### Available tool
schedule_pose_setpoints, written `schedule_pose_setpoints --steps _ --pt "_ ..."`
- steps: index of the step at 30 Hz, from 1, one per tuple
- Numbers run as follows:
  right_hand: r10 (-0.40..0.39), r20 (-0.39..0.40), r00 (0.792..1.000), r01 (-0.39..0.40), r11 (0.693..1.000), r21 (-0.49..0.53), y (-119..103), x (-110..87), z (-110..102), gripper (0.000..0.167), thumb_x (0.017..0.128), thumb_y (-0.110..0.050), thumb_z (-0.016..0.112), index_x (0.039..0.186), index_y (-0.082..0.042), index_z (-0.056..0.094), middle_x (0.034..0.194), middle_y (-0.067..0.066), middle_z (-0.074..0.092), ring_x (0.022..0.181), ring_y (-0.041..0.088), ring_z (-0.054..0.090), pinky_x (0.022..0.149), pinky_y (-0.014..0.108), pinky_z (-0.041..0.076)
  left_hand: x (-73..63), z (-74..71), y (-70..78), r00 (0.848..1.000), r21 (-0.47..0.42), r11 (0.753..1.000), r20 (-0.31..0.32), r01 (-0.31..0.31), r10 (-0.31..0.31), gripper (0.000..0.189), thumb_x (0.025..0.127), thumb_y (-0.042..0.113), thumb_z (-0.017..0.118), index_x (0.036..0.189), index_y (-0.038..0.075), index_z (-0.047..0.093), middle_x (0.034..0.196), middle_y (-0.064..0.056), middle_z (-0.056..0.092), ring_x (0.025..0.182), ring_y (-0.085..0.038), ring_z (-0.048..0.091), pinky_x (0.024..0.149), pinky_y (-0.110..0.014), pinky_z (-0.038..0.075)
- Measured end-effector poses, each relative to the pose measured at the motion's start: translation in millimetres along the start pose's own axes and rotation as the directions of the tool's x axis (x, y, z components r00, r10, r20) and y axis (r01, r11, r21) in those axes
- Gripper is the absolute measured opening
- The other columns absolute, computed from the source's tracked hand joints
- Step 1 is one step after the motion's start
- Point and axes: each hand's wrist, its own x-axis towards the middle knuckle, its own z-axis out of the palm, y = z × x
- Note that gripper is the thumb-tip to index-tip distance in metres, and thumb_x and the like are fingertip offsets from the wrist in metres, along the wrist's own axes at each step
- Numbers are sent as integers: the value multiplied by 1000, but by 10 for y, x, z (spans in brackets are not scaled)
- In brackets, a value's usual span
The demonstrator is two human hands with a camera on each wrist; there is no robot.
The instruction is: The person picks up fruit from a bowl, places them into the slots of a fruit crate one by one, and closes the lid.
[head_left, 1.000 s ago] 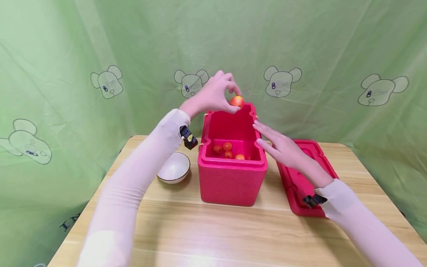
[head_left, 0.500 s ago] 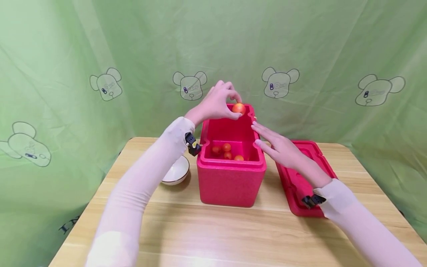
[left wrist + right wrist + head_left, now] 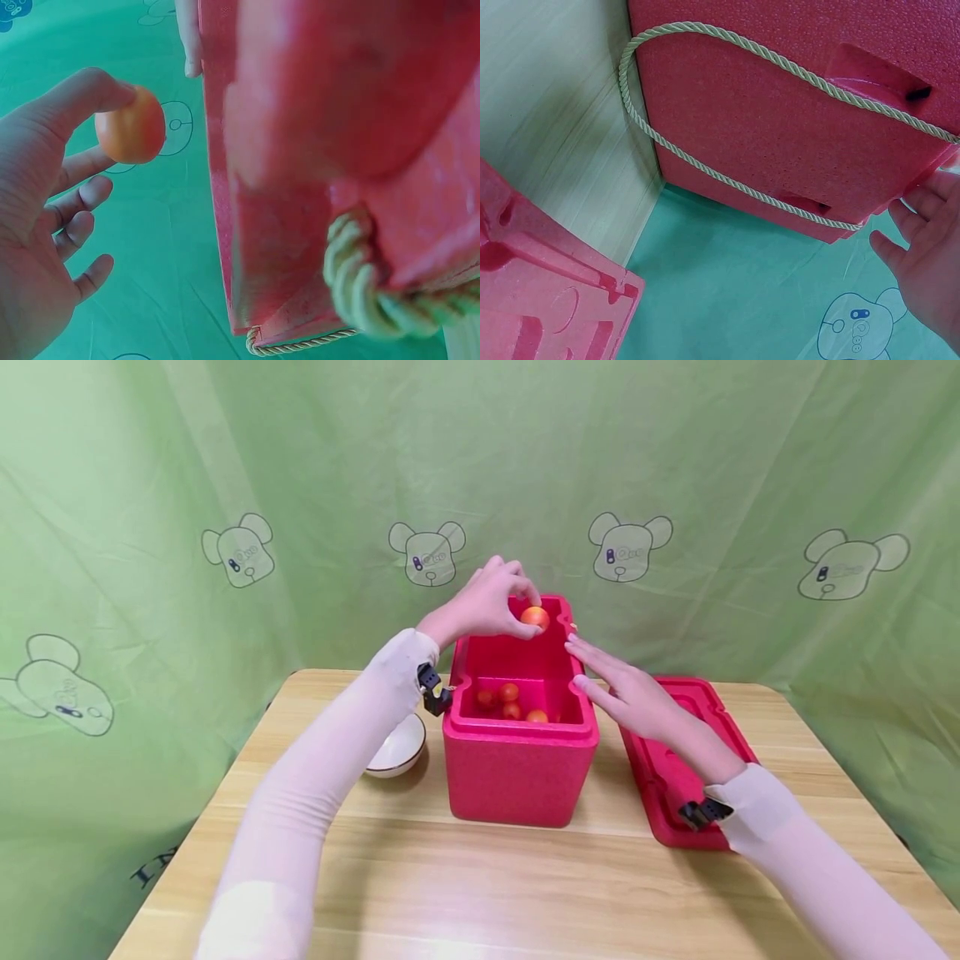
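Note:
My left hand point(image 3: 489, 603) pinches a small round orange-red fruit point(image 3: 535, 617) between thumb and index finger, over the far part of a red foam box point(image 3: 517, 777). In the left wrist view the fruit point(image 3: 133, 127) shows yellow-orange patches, and the other fingers spread loosely below it. Inside the lidless box several similar fruits point(image 3: 509, 692) lie on the bottom, toward the near end. My right hand point(image 3: 632, 690) has its fingers extended, fingertips resting at the box's right rim. From the right wrist, this hand point(image 3: 930, 247) appears beside the box's upper edge.
The red lid point(image 3: 678, 777) lies on the wooden table point(image 3: 480, 893) to the right, under my right forearm. Left of the box stands a white bowl point(image 3: 397, 747) with a dark rim, partly covered by my left sleeve. A twisted rope handle point(image 3: 742, 45) hangs along the box side. Green cloth point(image 3: 480, 443) surrounds the table.
My left hand has come down with the fruit, from above the box's far rim to the level of its opening. The right hand stays at the rim.

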Motion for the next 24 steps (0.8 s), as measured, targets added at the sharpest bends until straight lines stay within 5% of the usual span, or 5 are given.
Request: schedule_pose_setpoints --steps 24 --pt "9 2 1000 -9 1000 -5 -27 2 -17 63 104 -41 51 161 -26 30 170 -2 23 155 28 28 110 61 42 3 -6 -4 1000 5 1000 13 -15 15 38 83 40 80 113 17 74 114 -7 60 109 -18 45 95 -35 38"
